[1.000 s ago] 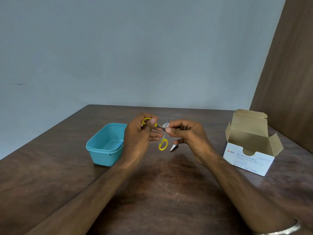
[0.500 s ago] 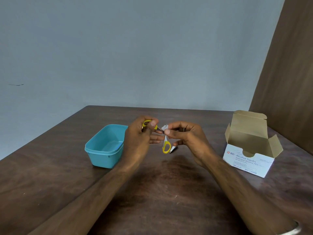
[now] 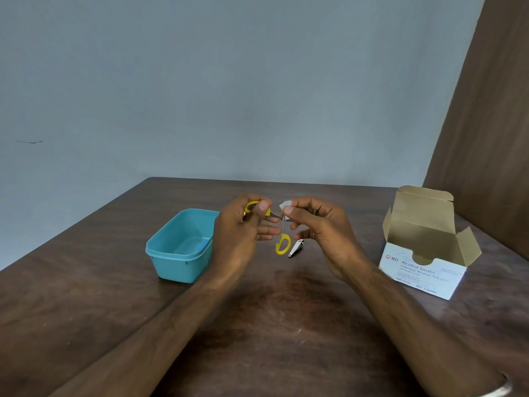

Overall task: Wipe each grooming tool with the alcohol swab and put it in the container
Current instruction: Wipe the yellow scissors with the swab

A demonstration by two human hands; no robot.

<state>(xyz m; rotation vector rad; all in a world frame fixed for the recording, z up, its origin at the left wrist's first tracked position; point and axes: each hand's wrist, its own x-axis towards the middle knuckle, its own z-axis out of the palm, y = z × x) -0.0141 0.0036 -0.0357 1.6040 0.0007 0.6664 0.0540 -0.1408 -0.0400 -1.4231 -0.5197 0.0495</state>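
Head view, the only view. Step in hand, as I judge it: wiping the scissors (image 3: 282, 244), which are spread open and held above the table (image 3: 272, 325) at centre frame. Nothing shows in the teal container (image 3: 179, 255) at centre left, though its floor is only partly visible, so the task looks early.

Left hand (image 3: 239, 233): thumb and curled fingers grip the upper yellow handle loop; the lower fingers lie straighter, pointing right toward the blades. The second yellow loop hangs free below, just right of this hand.

Right hand (image 3: 320, 227): thumb and forefinger pinch the white alcohol swab (image 3: 284, 206) against the blade near the pivot; a corner of the swab sticks up above the fingertips. The other fingers are loosely curled. How much of the blade the swab covers is too small to tell.

Nail clipper (image 3: 296, 247): lies on the table just below and between the hands, beside the hanging loop, untouched.

Swab box (image 3: 423, 270): stands open at right of frame, well apart from the hands.

Next move, judged: draw the swab along each blade, keeping fingertips off the edges, then bring the scissors left and set them in the container; the clipper comes after
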